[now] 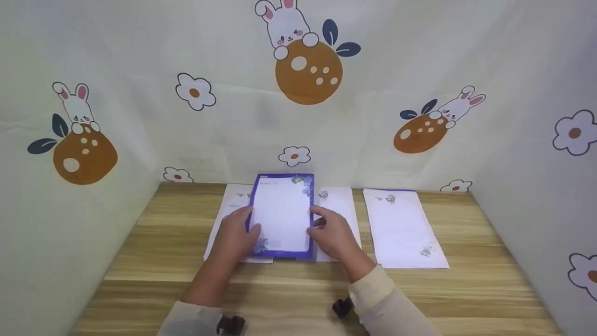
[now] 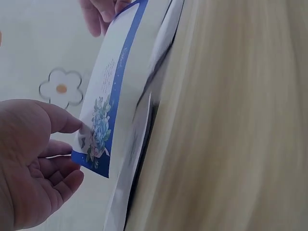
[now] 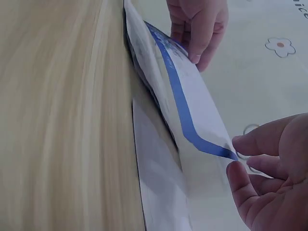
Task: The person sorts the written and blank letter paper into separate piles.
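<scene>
A blue-bordered sheet of letter paper [image 1: 280, 214] with printed flowers at two corners is held up, tilted, above the table. My left hand [image 1: 238, 233] pinches its left edge, thumb on the printed face and fingers behind. On the opposite edge, my right hand [image 1: 332, 232] pinches the paper between thumb and fingers. The left wrist view shows the blue flower print close beside the left thumb [image 2: 67, 122]. Behind the held sheet lie a left stack of flowered paper [image 1: 219, 228] and a middle stack [image 1: 338, 224], both partly covered by it.
Another stack of flowered paper [image 1: 403, 228] lies at the right, a blue edge showing at its top. The wood-grain table [image 1: 289, 298] meets a cloth backdrop [image 1: 233, 130] printed with rabbits and flowers at the back and sides.
</scene>
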`<state>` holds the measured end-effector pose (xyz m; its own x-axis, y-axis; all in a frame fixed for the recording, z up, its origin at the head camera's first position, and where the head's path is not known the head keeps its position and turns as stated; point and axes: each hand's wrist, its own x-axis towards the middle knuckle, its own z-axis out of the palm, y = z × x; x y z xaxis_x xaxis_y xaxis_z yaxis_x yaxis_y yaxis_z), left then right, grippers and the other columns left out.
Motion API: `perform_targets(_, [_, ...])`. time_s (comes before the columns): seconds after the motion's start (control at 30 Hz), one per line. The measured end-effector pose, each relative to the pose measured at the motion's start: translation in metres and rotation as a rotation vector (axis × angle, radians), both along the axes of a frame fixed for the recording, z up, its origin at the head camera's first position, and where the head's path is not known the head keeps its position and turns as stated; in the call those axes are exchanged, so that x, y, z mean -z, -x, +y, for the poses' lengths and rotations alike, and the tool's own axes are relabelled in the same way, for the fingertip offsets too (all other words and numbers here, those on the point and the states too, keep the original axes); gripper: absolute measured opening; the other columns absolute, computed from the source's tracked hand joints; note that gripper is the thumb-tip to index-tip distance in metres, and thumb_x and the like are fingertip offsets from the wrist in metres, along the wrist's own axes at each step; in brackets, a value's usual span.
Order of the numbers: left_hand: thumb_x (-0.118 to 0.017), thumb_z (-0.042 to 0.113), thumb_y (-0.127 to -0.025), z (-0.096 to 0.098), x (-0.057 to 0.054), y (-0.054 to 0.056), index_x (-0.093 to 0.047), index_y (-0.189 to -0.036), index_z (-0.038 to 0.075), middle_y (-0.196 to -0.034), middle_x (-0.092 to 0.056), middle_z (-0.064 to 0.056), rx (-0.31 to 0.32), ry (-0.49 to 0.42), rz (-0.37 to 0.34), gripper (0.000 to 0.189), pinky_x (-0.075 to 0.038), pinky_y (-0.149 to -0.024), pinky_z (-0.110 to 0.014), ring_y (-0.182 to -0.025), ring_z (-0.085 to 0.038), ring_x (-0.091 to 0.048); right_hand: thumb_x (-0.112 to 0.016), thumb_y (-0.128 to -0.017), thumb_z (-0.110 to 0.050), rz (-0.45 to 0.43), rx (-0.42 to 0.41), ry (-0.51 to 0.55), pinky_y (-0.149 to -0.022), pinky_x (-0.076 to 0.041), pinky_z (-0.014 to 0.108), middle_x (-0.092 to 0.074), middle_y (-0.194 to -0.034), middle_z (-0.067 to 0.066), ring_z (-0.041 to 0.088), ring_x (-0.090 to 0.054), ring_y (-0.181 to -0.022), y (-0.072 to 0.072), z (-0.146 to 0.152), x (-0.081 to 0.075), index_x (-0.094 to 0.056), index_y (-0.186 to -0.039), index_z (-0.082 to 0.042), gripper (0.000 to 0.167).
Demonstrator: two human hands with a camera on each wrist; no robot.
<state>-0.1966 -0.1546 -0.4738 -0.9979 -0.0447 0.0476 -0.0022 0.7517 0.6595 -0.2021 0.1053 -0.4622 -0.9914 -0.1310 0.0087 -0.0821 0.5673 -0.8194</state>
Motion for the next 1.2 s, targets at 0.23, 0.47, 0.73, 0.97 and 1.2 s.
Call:
perform_targets(0.23, [-0.060,0.023,-0.105,-0.041,-0.003,-0.001,-0.044,-0.161,0.000,-0.167,-0.043,-0.027,-0.030,-0.007,-0.059,0.063,-0.028,-0.132,-0.061,-0.158,-0.047,-0.037,-0.079,-0.091,-0.017,-0.065,-0.088,0.039,-0.094,-0.065,0.040,-0.077,-0.124,0.009,0.024,-0.073,-0.113,0.004,-0.036,-0.003,-0.062,-0.151,-0.014,0.062])
perform_targets(0.47, [-0.057,0.026,-0.106,-0.061,0.000,0.001,-0.041,-0.162,-0.001,-0.168,-0.040,-0.029,-0.073,0.006,-0.100,0.064,-0.027,-0.132,-0.063,-0.158,-0.050,-0.035,-0.082,-0.091,-0.021,-0.105,-0.158,0.086,-0.099,-0.064,0.042,-0.076,-0.129,0.011,0.027,-0.072,-0.119,0.010,-0.055,0.008,-0.059,-0.153,-0.015,0.067])
perform_targets(0.73, [-0.056,0.026,-0.106,-0.064,0.003,0.000,-0.041,-0.162,0.000,-0.169,-0.039,-0.027,-0.108,0.027,-0.109,0.063,-0.026,-0.133,-0.063,-0.159,-0.050,-0.033,-0.081,-0.093,-0.023,-0.141,-0.200,0.102,-0.100,-0.064,0.043,-0.075,-0.133,0.011,0.028,-0.072,-0.122,0.013,-0.058,0.019,-0.057,-0.155,-0.016,0.067])
perform_targets(0.97, [-0.060,0.026,-0.103,-0.065,0.005,-0.002,-0.050,-0.157,-0.001,-0.162,-0.048,-0.028,-0.140,0.092,-0.041,0.061,-0.033,-0.129,-0.063,-0.151,-0.053,-0.042,-0.077,-0.095,-0.039,-0.129,-0.209,0.026,-0.119,-0.052,0.049,-0.071,-0.143,0.011,0.029,-0.066,-0.134,0.017,-0.053,0.025,-0.057,-0.155,-0.018,0.067])
perform_targets(1.2, [-0.061,0.026,-0.103,-0.056,0.006,-0.001,-0.051,-0.156,0.001,-0.161,-0.049,-0.028,-0.131,0.092,-0.033,0.059,-0.034,-0.128,-0.064,-0.150,-0.051,-0.041,-0.075,-0.096,-0.038,-0.110,-0.208,0.040,-0.122,-0.048,0.054,-0.064,-0.154,0.009,0.033,-0.062,-0.142,0.020,-0.040,0.023,-0.058,-0.155,-0.018,0.064])
